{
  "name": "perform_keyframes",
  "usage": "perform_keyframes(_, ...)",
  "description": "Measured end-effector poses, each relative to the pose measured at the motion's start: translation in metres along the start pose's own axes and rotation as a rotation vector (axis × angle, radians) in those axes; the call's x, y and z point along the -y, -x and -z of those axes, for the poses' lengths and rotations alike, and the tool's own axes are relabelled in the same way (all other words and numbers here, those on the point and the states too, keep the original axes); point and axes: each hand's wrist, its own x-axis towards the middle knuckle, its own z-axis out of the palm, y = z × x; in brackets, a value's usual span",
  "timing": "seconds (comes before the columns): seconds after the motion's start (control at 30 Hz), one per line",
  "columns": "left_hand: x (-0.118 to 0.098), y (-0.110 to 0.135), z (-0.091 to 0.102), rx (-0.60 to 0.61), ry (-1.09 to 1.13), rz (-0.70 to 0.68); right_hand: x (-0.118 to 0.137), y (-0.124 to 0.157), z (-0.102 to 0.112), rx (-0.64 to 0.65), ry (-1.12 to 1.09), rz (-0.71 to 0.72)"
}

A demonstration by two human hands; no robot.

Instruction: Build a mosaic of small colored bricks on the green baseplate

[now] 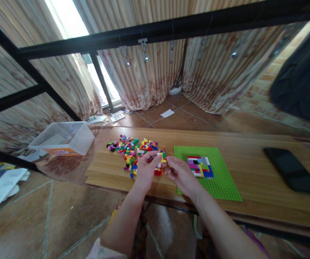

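My left hand (146,168) is closed with thumb and fingers pinched on a small cluster of toy bricks (162,157), with white, green and yellow showing. Close on its right, my right hand (181,173) has its fingertips pinched together beside a yellow piece; what they grip is too small to make out. Both hands hover over the near right edge of a loose pile of coloured toy bricks (129,147). Right of the hands lies a green baseplate (223,180), partly covered by my right hand. A flat patchwork of multicoloured bricks (200,167) sits on it.
The wooden table (252,154) carries a black phone (292,171) at the right and a clear plastic box (63,138) at the left end. A black metal bar (155,34) crosses above. White trays (2,189) lie low at the left. Curtains hang behind.
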Motion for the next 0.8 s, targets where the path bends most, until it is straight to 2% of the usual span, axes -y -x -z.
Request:
perform_keyframes(0.13, 0.0027, -0.0003, -0.0005, 0.005, -0.087, -0.049, -0.0050, -0.0026, -0.0001, -0.007, 0.091, 0.083)
perform_keyframes(0.3, 0.0041, -0.0002, 0.0000, 0.027, -0.107, -0.056, -0.0044, -0.0049, 0.0018, -0.054, 0.119, 0.100)
perform_keyframes(0.47, 0.0051, -0.0013, 0.0022, 0.013, -0.058, -0.024, -0.0029, -0.0040, 0.0016, -0.034, 0.069, 0.075)
perform_keyframes(0.6, 0.0039, -0.0020, 0.0040, 0.006, -0.026, -0.017, -0.0002, -0.0022, 0.0006, -0.035, -0.029, 0.004)
perform_keyframes(0.7, 0.0036, -0.0019, 0.0037, 0.026, -0.051, -0.030, 0.0022, -0.0014, 0.0008, -0.044, -0.128, -0.027)
perform_keyframes(0.8, 0.0044, -0.0008, 0.0018, 0.054, -0.106, -0.064, 0.0020, -0.0018, 0.0012, -0.040, -0.120, 0.001)
